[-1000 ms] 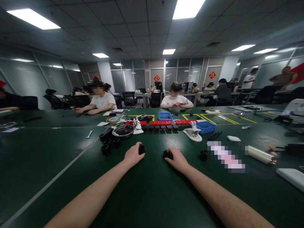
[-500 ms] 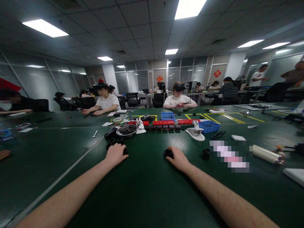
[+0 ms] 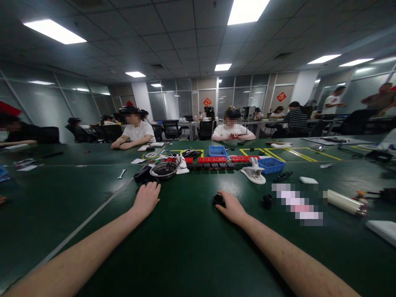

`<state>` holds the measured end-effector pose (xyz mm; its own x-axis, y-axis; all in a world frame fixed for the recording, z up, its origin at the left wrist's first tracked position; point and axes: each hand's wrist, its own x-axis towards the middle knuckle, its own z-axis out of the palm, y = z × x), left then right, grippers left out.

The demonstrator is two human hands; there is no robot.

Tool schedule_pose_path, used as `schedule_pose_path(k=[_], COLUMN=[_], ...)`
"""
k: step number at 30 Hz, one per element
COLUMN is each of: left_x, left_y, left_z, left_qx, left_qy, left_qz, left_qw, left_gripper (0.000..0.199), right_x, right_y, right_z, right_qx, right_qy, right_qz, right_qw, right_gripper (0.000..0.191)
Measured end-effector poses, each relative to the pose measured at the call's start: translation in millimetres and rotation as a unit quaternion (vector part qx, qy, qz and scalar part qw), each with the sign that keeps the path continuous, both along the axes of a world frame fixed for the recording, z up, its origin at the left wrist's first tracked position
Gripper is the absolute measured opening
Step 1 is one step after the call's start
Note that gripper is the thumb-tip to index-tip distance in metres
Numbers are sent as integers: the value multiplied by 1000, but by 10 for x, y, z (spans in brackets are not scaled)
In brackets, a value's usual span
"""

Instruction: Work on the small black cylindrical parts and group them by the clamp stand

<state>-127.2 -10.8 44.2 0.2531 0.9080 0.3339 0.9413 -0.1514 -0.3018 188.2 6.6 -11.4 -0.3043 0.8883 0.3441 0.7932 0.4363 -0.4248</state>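
Observation:
On the green table (image 3: pixel 192 239), my right hand (image 3: pixel 232 206) is closed around a small black round part (image 3: pixel 219 200). My left hand (image 3: pixel 147 200) reaches to a cluster of black round parts (image 3: pixel 143 181), just in front of a metal bowl (image 3: pixel 163 170). Its palm faces down and hides much of the cluster; whether its fingers grip a part does not show. Another black round part (image 3: pixel 267 201) stands to the right of my right hand.
Beyond the hands lie red blocks (image 3: pixel 212 159), a white stand (image 3: pixel 254 171) and two blue trays (image 3: pixel 271 166) (image 3: pixel 218 151). A wrench (image 3: pixel 122 174) is at left, a cream cylinder (image 3: pixel 345 202) at right. People sit across the table.
My left hand has shifted slightly left and away from me, and the black part that showed at its fingertips is out of sight. My right hand stays on its black part.

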Motion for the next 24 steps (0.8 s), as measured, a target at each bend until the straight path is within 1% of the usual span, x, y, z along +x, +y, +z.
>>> schedule_pose_path(k=[1, 3, 5, 7, 9, 10, 12, 14, 17, 19, 21, 24], left_x=[71, 255, 459, 637, 766, 815, 904, 1004, 1184, 1292, 1357, 1339], left_y=[-60, -212, -366, -469, -488, -465, -376, -262, -109, -32, 27, 100], left_z=[-19, -77, -142, -180, -175, -159, -115, -82, -90, -123, -157, -178], left_qx=[-5, -40, -95, -132, -131, -119, -101, -109, -136, -151, -169, -181], left_qy=[-19, -65, -108, -140, -172, -193, -233, -256, -258, -253, -247, -242], left_qz=[-29, -105, -178, -214, -222, -217, -199, -190, -218, -231, -241, -237], left_qw=[999, 992, 974, 958, 951, 950, 946, 941, 931, 927, 923, 923], left_gripper=[41, 39, 39, 36, 39, 40, 45, 50, 60, 56, 45, 37], right_x=[-4, -19, -46, -81, -111, -120, -123, -109, -78, -64, -58, -58], right_y=[1, -6, -32, -72, -104, -111, -96, -52, 24, 52, 57, 43], right_z=[2, 13, 34, 57, 66, 62, 37, -1, -51, -64, -60, -36], right_qx=[-2, -11, -27, -40, -39, -34, -23, -17, -12, -1, 16, 31], right_qy=[3, 12, 26, 40, 53, 60, 75, 96, 122, 120, 107, 89], right_qz=[-2, 3, 36, 81, 106, 108, 96, 69, 25, 11, 9, 11], right_qw=[1000, 1000, 999, 995, 992, 992, 992, 993, 992, 993, 994, 996], right_gripper=[45, 46, 53, 65, 75, 76, 70, 59, 49, 46, 43, 39])
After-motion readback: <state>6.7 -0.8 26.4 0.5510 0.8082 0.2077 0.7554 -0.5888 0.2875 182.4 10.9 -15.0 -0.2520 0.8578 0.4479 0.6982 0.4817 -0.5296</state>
